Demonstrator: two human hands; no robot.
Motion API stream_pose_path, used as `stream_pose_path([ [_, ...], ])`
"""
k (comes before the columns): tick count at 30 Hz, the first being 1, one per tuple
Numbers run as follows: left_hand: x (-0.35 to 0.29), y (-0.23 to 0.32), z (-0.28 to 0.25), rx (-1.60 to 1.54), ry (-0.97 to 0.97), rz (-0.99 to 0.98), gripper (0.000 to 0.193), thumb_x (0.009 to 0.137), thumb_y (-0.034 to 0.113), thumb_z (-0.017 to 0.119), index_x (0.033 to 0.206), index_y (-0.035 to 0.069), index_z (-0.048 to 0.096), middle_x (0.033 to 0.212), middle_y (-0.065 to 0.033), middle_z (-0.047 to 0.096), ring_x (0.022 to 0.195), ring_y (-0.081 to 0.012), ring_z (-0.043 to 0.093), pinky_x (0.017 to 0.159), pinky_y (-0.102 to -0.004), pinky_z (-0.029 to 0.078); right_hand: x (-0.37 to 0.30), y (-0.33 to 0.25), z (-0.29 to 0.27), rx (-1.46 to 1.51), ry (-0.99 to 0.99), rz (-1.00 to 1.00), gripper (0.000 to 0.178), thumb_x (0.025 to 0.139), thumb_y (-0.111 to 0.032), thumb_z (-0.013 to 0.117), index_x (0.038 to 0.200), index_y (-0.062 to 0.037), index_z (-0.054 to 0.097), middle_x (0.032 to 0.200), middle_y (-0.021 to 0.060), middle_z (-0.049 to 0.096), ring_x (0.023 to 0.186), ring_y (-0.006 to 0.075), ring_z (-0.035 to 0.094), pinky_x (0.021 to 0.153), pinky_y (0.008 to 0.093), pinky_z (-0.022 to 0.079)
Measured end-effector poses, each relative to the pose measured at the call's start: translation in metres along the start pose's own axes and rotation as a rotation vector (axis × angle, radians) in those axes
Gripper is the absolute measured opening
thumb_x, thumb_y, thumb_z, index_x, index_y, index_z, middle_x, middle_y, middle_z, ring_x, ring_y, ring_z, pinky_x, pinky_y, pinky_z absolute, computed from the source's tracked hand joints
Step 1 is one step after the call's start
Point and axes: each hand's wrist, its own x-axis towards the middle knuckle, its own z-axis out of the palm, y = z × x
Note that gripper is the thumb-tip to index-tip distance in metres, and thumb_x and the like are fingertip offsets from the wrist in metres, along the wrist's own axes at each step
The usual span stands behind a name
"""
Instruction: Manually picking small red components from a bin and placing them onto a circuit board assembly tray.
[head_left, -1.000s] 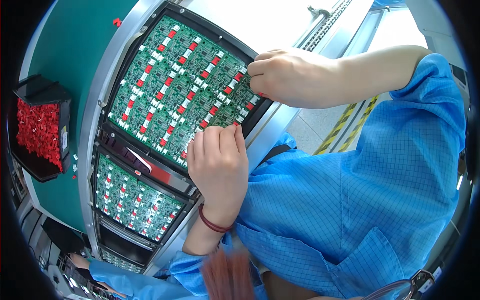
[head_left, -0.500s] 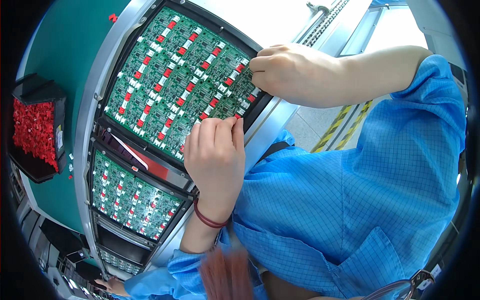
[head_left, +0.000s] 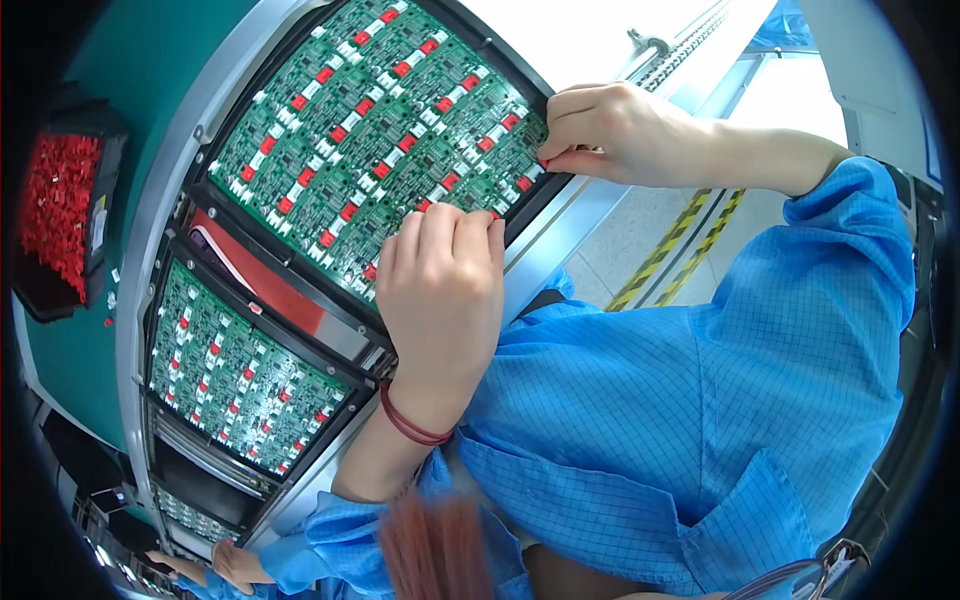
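Observation:
A large green circuit board panel [head_left: 395,125] lies in a black frame, set with rows of small red and white connectors. Over its near edge my left hand [head_left: 440,285] is bent, a dark red band round the wrist. Its fingers are curled and pressed together; the thumb tip is beside a red connector on the panel, and what the fingers hold, if anything, is hidden. My right hand [head_left: 615,130] is at the panel's right corner, thumb and fingers pinched. Between them a bit of a red connector [head_left: 544,163] shows.
A second framed board panel [head_left: 240,375] lies lower left on the metal rail line. At far left, on the green surface [head_left: 140,100], stands a black bin [head_left: 110,165] of loose red connectors [head_left: 60,210]. Another person's hand [head_left: 238,562] is at the lower left.
The panels and bin have shifted within the picture as the view moved. My right hand has opened its curl somewhat into a pinch, with red now visible at the thumb tip. My left hand stays at the near edge.

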Motion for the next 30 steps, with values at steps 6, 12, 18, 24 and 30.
stream_pose_path([
  [6,0.000,-0.009,0.004,0.027,0.002,-0.014,0.012,0.075,0.015,0.066,0.069,0.009,0.057,0.069,-0.0017,0.049,0.070,-0.0166,0.053,0.061,-0.0296,0.044,0.011,0.002,0.005,-0.084,-0.024,-0.060,0.014,0.076,-0.009,0.066,0.085,0.0019,0.064,0.084,0.0082,0.054,0.082,0.0218,0.056,0.075,0.0323,0.048],
  [12,-0.002,-0.014,0.005,0.035,-0.002,-0.023,0.012,0.075,0.015,0.065,0.069,0.008,0.057,0.069,-0.0017,0.050,0.070,-0.0164,0.054,0.062,-0.0297,0.044,0.017,0.005,0.007,-0.100,-0.038,-0.057,0.015,0.076,-0.010,0.067,0.085,0.0017,0.065,0.082,0.0080,0.055,0.082,0.0206,0.056,0.074,0.0313,0.049],
  [18,-0.004,-0.017,-0.001,-0.025,-0.043,-0.065,0.010,0.072,0.012,0.070,0.075,0.007,0.063,0.075,-0.0040,0.057,0.073,-0.0209,0.057,0.065,-0.0332,0.046,0.015,0.003,0.016,0.077,0.048,0.072,0.010,0.076,-0.006,0.067,0.084,0.0004,0.067,0.078,0.0081,0.056,0.074,0.0209,0.057,0.068,0.0315,0.049],
  [24,-0.006,-0.019,-0.001,-0.009,-0.041,-0.030,0.012,0.075,0.014,0.065,0.068,0.007,0.057,0.071,-0.0033,0.052,0.073,-0.0181,0.055,0.063,-0.0306,0.044,0.017,0.001,0.015,-0.029,0.030,-0.028,0.014,0.076,-0.008,0.067,0.086,0.0011,0.065,0.079,0.0081,0.056,0.075,0.0214,0.056,0.069,0.0317,0.049],
  [30,-0.009,-0.021,-0.006,-0.064,-0.063,-0.066,0.008,0.075,0.012,0.068,0.077,0.006,0.063,0.075,-0.0044,0.056,0.074,-0.0213,0.057,0.067,-0.0341,0.046,0.022,-0.009,0.010,-0.140,-0.012,-0.173,0.017,0.077,-0.011,0.066,0.089,0.0005,0.064,0.080,0.0080,0.055,0.076,0.0212,0.056,0.068,0.0313,0.048],
])
